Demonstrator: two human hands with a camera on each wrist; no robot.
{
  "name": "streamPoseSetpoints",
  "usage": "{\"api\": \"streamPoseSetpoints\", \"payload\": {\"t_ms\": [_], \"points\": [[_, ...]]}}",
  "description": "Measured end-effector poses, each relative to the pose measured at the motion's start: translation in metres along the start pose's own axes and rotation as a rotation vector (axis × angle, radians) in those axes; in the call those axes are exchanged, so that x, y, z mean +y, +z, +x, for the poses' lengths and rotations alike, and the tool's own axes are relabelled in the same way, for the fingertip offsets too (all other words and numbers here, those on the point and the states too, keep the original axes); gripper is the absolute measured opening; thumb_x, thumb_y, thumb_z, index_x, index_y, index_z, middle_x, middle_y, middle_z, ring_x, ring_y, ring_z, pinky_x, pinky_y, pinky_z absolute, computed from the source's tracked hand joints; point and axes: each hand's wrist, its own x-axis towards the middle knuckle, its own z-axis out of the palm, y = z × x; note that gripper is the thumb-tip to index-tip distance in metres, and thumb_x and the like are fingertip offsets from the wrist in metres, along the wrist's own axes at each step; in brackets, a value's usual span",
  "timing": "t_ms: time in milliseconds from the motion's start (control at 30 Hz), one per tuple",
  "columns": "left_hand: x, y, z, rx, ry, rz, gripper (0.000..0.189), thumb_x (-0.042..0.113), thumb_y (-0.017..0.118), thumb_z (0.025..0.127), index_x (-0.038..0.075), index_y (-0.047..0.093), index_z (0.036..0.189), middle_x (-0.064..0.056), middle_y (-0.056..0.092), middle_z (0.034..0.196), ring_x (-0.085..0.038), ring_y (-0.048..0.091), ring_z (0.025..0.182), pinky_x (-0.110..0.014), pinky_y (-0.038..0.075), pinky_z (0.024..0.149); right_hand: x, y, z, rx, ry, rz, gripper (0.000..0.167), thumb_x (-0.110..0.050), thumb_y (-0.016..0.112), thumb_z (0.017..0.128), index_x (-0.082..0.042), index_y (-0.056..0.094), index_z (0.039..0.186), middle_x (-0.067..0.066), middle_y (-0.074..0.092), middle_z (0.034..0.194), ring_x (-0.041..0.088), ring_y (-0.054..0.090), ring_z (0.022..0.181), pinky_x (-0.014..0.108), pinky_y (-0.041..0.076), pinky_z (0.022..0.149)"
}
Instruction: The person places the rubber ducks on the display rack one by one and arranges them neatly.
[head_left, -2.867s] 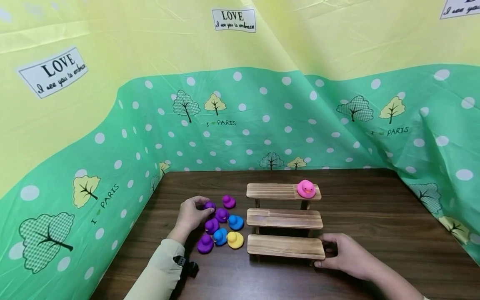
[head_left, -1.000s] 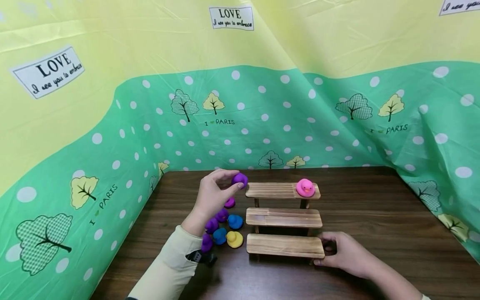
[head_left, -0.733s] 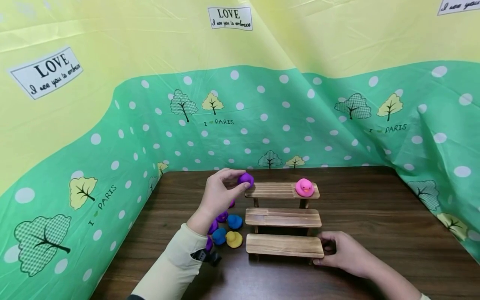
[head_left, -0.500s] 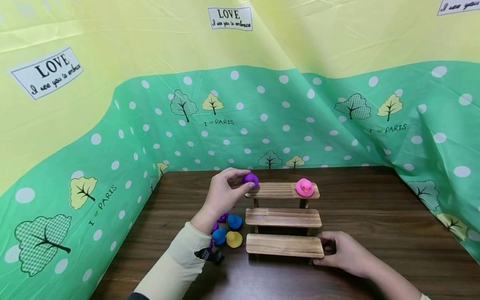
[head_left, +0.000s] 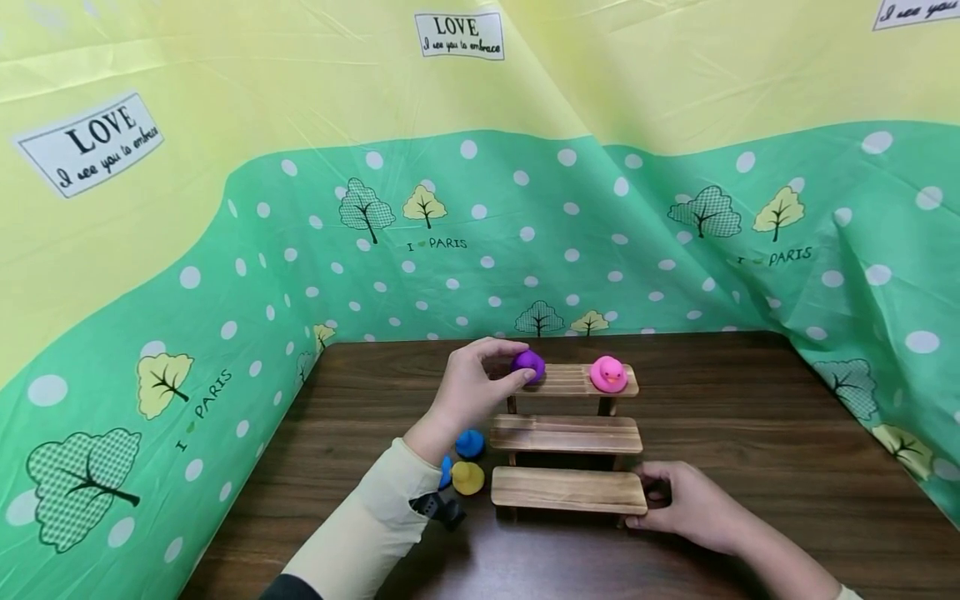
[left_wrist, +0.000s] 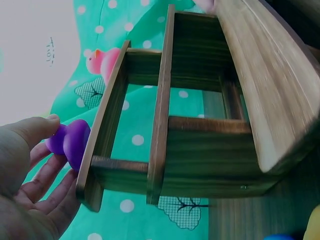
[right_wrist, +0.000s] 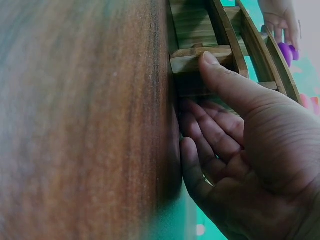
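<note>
A three-tier wooden display stand (head_left: pixel 568 490) stands on the dark table. My left hand (head_left: pixel 472 387) pinches a purple rubber duck (head_left: pixel 529 365) between thumb and fingers at the left part of the top tier. In the left wrist view that purple duck (left_wrist: pixel 77 142) is right against the top board; whether its weight rests there I cannot tell. On the same tier's right end sits a pink rubber duck (head_left: pixel 609 375). My right hand (head_left: pixel 693 510) grips the lowest tier's right end, its thumb on the wooden support in the right wrist view.
Left of the stand lie a yellow duck (head_left: pixel 468 478) and a blue duck (head_left: pixel 470 444). Another blue duck (head_left: pixel 446 472) is partly covered by my left sleeve. A green and yellow printed cloth (head_left: pixel 450 283) hangs behind and beside the table.
My left hand picked up a purple duck from the group at left, raised it and carried it rightward over the top tier. The forearm now covers the other purple ducks. My right hand stays put.
</note>
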Motion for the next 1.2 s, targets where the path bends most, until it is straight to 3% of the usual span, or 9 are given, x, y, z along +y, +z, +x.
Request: {"api": "streamPoseSetpoints", "payload": {"t_ms": [333, 567, 733, 933, 1200], "points": [[0.004, 0.016, 0.005, -0.042, 0.039, 0.03, 0.031, 0.017, 0.086, 0.09, 0.011, 0.079, 0.119, 0.001, 0.073, 0.112, -0.016, 0.073, 0.1, -0.034, 0.062, 0.088, 0.0, 0.0, 0.0, 0.002, -0.005, -0.001, 0.038, -0.023, 0.09, 0.085, -0.007, 0.071, 0.113, -0.005, 0.076, 0.1, 0.009, 0.072, 0.091, 0.027, 0.061, 0.074], [0.005, 0.025, 0.007, -0.058, 0.079, 0.104, 0.031, 0.016, 0.085, 0.091, 0.011, 0.078, 0.121, 0.003, 0.074, 0.114, -0.01, 0.069, 0.1, -0.033, 0.061, 0.086, 0.001, 0.0, -0.001, 0.005, -0.003, -0.001, 0.038, -0.023, 0.09, 0.085, -0.007, 0.071, 0.114, -0.005, 0.076, 0.1, 0.009, 0.072, 0.092, 0.027, 0.061, 0.074], [0.005, 0.027, 0.008, -0.047, 0.1, 0.15, 0.031, 0.017, 0.086, 0.091, 0.013, 0.079, 0.121, 0.005, 0.074, 0.113, -0.01, 0.067, 0.099, -0.033, 0.061, 0.083, 0.002, 0.0, 0.0, 0.005, -0.003, 0.003, 0.038, -0.024, 0.09, 0.085, -0.008, 0.072, 0.114, -0.005, 0.076, 0.101, 0.01, 0.072, 0.092, 0.027, 0.061, 0.075], [0.005, 0.029, 0.007, -0.06, 0.133, 0.132, 0.032, 0.016, 0.085, 0.091, 0.007, 0.078, 0.121, 0.002, 0.074, 0.113, -0.019, 0.07, 0.1, -0.03, 0.061, 0.082, 0.002, 0.0, 0.0, 0.009, -0.004, -0.004, 0.039, -0.024, 0.09, 0.085, -0.007, 0.072, 0.115, -0.006, 0.076, 0.101, 0.01, 0.072, 0.092, 0.027, 0.061, 0.075], [0.006, 0.031, 0.008, -0.043, 0.129, 0.168, 0.033, 0.022, 0.088, 0.088, 0.012, 0.078, 0.118, 0.005, 0.074, 0.112, -0.009, 0.067, 0.097, -0.027, 0.06, 0.08, 0.002, 0.0, 0.0, 0.012, 0.002, -0.01, 0.04, -0.025, 0.09, 0.085, -0.008, 0.072, 0.116, -0.006, 0.076, 0.101, 0.009, 0.072, 0.091, 0.027, 0.061, 0.075]]}}
